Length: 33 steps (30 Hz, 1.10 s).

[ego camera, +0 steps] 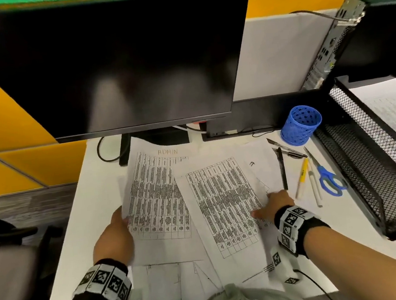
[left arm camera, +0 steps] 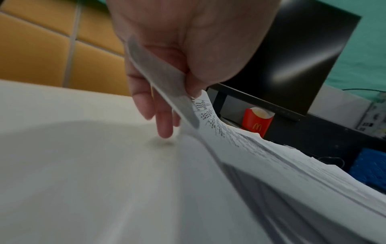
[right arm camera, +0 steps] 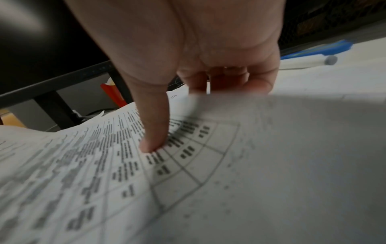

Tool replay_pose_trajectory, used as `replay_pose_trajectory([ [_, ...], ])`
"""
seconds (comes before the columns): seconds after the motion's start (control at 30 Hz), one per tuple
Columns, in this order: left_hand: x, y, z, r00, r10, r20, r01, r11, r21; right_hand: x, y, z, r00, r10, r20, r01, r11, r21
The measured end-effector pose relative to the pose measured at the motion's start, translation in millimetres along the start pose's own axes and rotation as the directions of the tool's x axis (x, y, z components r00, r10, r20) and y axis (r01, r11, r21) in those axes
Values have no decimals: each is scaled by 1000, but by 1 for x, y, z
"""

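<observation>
Left printed sheet (ego camera: 156,197), frame centre: edge pinched by left hand (ego camera: 114,233); right hand (ego camera: 278,201) pinches right printed sheet (ego camera: 224,203).

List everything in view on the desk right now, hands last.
Desk: one, white, underneath.
Monitor: one, black, rear.
Left sheet: one, white, printed, left edge lifted.
Right sheet: one, white, printed, beside it.
Pen cup: one, blue, rear right.
Black pens: at least two, right of sheets.
Yellow pen: one, beside white pen.
White pen: one, beside scissors.
Scissors: one, blue handles, near tray.
Mesh tray: one, black, far right.
Fries carton: one, red, under monitor.
Left hand: pinches left sheet.
Right hand: pinches right sheet.
</observation>
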<state>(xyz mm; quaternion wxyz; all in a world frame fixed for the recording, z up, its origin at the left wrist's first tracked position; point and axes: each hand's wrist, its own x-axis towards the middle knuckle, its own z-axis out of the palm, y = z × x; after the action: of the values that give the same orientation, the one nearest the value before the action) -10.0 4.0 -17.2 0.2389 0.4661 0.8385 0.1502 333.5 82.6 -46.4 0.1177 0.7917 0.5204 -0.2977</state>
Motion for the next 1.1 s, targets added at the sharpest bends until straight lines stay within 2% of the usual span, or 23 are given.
replay_pose_trajectory([
  [0.03,1,-3,-4,1000,17,-26,-16,999,34,-1,-2,1,999,-25,24,25,1000,-7],
  [0.1,4,-9,-15,995,31,-94,-27,999,44,-7,-5,-1,995,-88,41,84,992,91],
  [0.27,12,-21,-30,983,-18,-184,-17,982,-187,-39,-5,-27,989,-126,74,74,869,488],
  [0.37,7,-15,-28,988,-30,-150,-17,952,-306,-45,-8,-29,983,-134,123,6,702,712],
  [0.47,-2,0,-18,998,-24,-59,-5,894,-449,-41,-21,-15,961,-166,222,-102,531,841],
  [0.57,-11,12,-6,998,41,45,-5,796,-605,-44,-37,-3,937,-222,268,-147,445,883],
  [0.67,-19,13,-2,969,163,185,-25,811,-585,-50,-53,4,932,-274,237,-93,451,887],
  [0.73,-20,11,-7,939,179,293,42,786,-617,-47,-56,9,941,-275,197,-19,538,843],
  [0.8,-15,7,-14,919,147,366,179,673,-718,-44,-55,14,942,-290,169,76,676,733],
  [0.87,-8,4,-22,923,93,372,265,545,-795,-54,-57,12,925,-346,155,204,797,568],
  [0.9,-5,3,-25,927,80,367,270,535,-800,-60,-60,12,915,-373,152,256,830,495],
  [0.93,-3,2,-26,930,86,357,245,580,-777,-64,-62,13,903,-399,162,295,848,441],
  [1.0,-4,3,-27,944,117,309,127,736,-665,-74,-67,14,859,-456,231,349,854,386],
  [1.07,-5,6,-28,971,87,224,68,796,-601,-70,-65,12,816,-479,323,377,865,331],
  [1.1,-5,6,-28,980,68,185,52,816,-575,-63,-60,9,830,-459,317,363,876,318],
])
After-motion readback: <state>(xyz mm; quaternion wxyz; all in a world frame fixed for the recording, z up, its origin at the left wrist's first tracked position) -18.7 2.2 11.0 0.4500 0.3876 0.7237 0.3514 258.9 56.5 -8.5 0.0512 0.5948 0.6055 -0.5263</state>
